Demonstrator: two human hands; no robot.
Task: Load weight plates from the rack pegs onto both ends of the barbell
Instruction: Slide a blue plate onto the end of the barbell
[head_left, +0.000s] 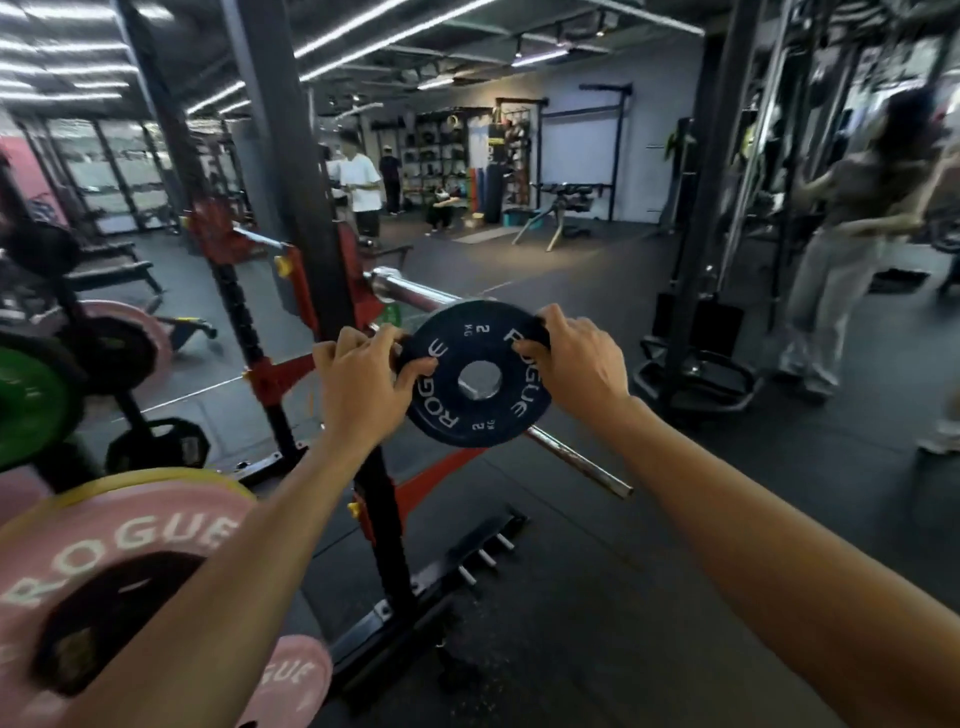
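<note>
Both hands hold a small dark plate (478, 374), marked ROGUE and 2 KG in pale letters, upright and face-on just above the centre of the view. The left hand (363, 382) grips its rim at 9 o'clock, fingers curled over the edge and the thumb lying across the face; the right hand (571, 358) grips the rim at about 2 o'clock, fingers wrapped over the top edge and thumb on the front. Through the plate's centre hole shows a piece of bright metal, and I cannot tell whether the plate is already threaded on anything. A thin steel rod (582, 460) juts out from behind the plate toward 4 o'clock, ending free above the dark floor. The chrome barbell sleeve (410, 291) sticks out from behind the plate toward 11 o'clock, near a black upright of the rack (291, 171) with red fittings, and a slip of green (390, 314) shows just below it. At 7 o'clock, close to the camera, sits a large pink plate (130, 530) lettered ROGUE with a yellow edge, a smaller pink one (296, 680) below it. At 9 o'clock hang a green plate (31, 405) and black plates. A person in pale trousers (841, 249) stands blurred at 3 o'clock, and others stand far off near 12 o'clock
</note>
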